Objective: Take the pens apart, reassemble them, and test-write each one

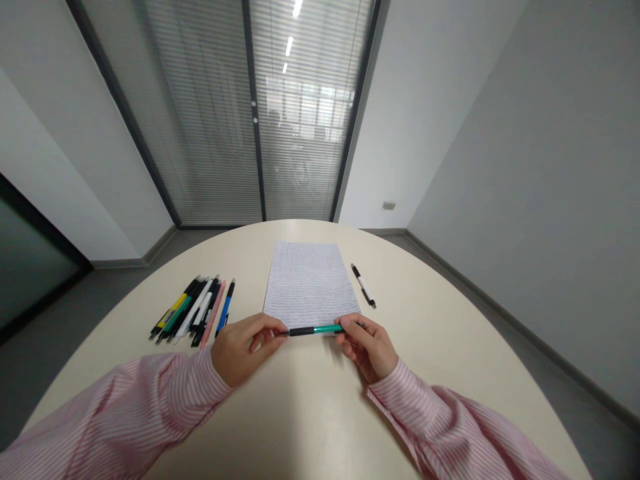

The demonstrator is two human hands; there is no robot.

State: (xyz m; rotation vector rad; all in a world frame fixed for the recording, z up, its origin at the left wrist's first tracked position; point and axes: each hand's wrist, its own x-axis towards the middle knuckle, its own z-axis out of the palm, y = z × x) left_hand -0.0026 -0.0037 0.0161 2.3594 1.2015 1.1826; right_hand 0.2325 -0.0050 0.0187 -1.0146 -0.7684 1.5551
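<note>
A green pen (323, 329) with a black grip is held level between my two hands, just over the near edge of a sheet of paper. My left hand (247, 347) pinches its dark tip end between thumb and fingers. Around the other end, the fingers of my right hand (367, 343) are closed, hiding that end. The paper (313, 280) is covered in dense lines of small handwriting, too small to read. To its right lies a white and black pen (363, 285), apart from the sheet.
Several pens (187, 310) in black, yellow, green, white and pink lie side by side on the left, with a blue pen (226, 307) at their right. The round cream table (450, 353) reaches toward a glass partition with blinds (215, 133).
</note>
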